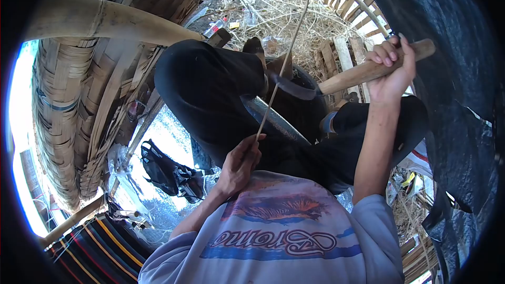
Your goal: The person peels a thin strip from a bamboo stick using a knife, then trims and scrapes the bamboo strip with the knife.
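In the head view my left hand (241, 165) is closed, pinching the lower end of a long thin bamboo strip (284, 66). The strip slants up and away from my lap, past my knees. My right hand (389, 66) is wrapped around the long wooden handle of a knife (350, 77). Its curved dark blade (295, 89) points left and crosses the strip near mid-length; whether they touch I cannot tell. Under the blade, a flat grey bar (276, 121) lies slanted between my legs.
Woven bamboo panels (63, 121) and a thick bamboo pole (115, 18) stand at left. Dark plastic sheeting (447, 47) hangs close on the right. Shavings (289, 13) litter the ground ahead. A black bag (168, 171) lies at left, beside a striped cloth (100, 247).
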A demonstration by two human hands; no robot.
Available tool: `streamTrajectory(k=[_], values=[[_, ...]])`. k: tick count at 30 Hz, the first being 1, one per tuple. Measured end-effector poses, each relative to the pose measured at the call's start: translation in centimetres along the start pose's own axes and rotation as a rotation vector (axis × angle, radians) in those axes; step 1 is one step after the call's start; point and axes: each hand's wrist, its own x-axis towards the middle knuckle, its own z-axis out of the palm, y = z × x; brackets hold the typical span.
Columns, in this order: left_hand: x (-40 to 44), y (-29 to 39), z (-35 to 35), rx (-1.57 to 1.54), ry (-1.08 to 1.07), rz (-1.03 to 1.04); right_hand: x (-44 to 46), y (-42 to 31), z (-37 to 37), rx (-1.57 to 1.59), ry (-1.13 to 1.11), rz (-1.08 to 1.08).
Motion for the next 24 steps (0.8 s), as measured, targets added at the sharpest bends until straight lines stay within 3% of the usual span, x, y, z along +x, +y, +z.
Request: streamTrajectory(k=[5, 9, 13, 17, 24], values=[[1.5, 1.6, 1.0, -0.051, -0.006, -0.075, 0.3, 1.8, 0.5, -0.085, 0.064, -0.004], [2.5, 2.0, 1.6, 0.041, -0.010, -0.025, -0.4, 2.4, 0.7, -0.079, 0.042, 0.117], [2.7, 3.0, 1.8, -0.012, 0.019, -0.065, 0.8, 1.3, 0.4, -0.035, 0.101, 0.004], [3.3, 2.3, 2.0, -0.019, -0.002, 0.001, -0.2, 2.5, 0.5, -0.084, 0.088, 0.111], [3.1, 2.6, 1.8, 0.040, 0.035, -0.008, 0.3, 1.7, -0.4, -0.046, 0.114, 0.028]])
